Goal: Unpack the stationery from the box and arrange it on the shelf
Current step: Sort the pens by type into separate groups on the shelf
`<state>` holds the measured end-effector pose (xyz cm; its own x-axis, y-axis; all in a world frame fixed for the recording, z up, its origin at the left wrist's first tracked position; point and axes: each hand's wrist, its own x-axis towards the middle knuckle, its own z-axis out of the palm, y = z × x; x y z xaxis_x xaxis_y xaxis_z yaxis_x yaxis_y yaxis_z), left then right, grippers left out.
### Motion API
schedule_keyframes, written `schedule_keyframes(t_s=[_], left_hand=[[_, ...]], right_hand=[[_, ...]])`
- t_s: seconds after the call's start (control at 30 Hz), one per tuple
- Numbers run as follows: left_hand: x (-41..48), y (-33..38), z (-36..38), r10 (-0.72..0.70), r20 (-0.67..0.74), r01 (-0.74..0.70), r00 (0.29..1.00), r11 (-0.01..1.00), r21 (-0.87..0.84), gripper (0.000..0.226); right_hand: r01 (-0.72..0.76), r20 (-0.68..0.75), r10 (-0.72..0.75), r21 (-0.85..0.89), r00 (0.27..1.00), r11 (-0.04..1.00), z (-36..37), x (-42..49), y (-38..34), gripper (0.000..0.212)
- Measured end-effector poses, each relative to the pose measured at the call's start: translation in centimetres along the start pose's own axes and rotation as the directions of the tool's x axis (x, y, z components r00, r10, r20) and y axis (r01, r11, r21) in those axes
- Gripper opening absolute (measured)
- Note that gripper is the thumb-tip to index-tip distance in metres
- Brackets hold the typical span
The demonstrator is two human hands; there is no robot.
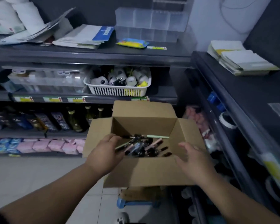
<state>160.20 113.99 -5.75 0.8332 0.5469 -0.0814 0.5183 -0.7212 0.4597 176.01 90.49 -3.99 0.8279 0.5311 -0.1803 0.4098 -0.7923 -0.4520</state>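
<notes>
Your cardboard box point(144, 172) sits open in front of you, all four flaps folded outward, with a blue plastic stand point(136, 203) showing just beneath it. In the bottom lies a loose heap of pens point(145, 147) – mostly dark ones, a few with pale pink barrels. One light green pen point(158, 136) lies by itself along the far wall of the box.

Your left hand point(106, 151) reaches in over the left wall, fingers dipped down onto the near edge of the heap. The back of the hand hides the fingertips, so you cannot tell whether it has hold of a pen or only touches them. Your right hand point(195, 159) hangs above the near right corner of the box – fingers spread and relaxed, nothing in it, apart from the pens.

Behind the box stands the dark shelf point(87, 54). On its top board lie a stack of booklets point(86, 37), a yellow and blue packet point(132, 43) and a clear plastic organiser point(152, 25). One board down, a white slotted basket point(120, 91) holds small white rolls and other oddments, just beside a clear lidded case point(45, 80). Lower still stand dark bottles point(74, 121), with pink packs point(55, 146) below them. On the shelf unit to your right lie stacks of pale notepads point(242, 62).
</notes>
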Motion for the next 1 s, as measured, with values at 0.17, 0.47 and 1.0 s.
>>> schedule_keyframes(t_s=[0.17, 0.47, 1.0], left_hand=[[6.3, -1.8, 1.5, 0.034, 0.130, -0.032, 0.991, 0.999, -0.020, 0.059], [12.8, -2.2, 8.3, -0.037, 0.496, 0.038, 0.868, 0.999, 0.008, 0.080], [14.6, -3.4, 15.1, -0.095, 0.699, -0.044, 0.709, 0.983, 0.178, 0.064]], right_hand=[[0.005, 0.075, -0.004, -0.019, 0.997, 1.000, 2.7, 6.4, -2.3, 0.050], [0.161, 0.440, -0.111, -0.076, 0.891, 0.984, 8.4, 16.2, -0.5, 0.073], [0.506, 0.679, -0.180, -0.319, 0.712, 0.802, 15.2, 21.6, 3.3, 0.061]])
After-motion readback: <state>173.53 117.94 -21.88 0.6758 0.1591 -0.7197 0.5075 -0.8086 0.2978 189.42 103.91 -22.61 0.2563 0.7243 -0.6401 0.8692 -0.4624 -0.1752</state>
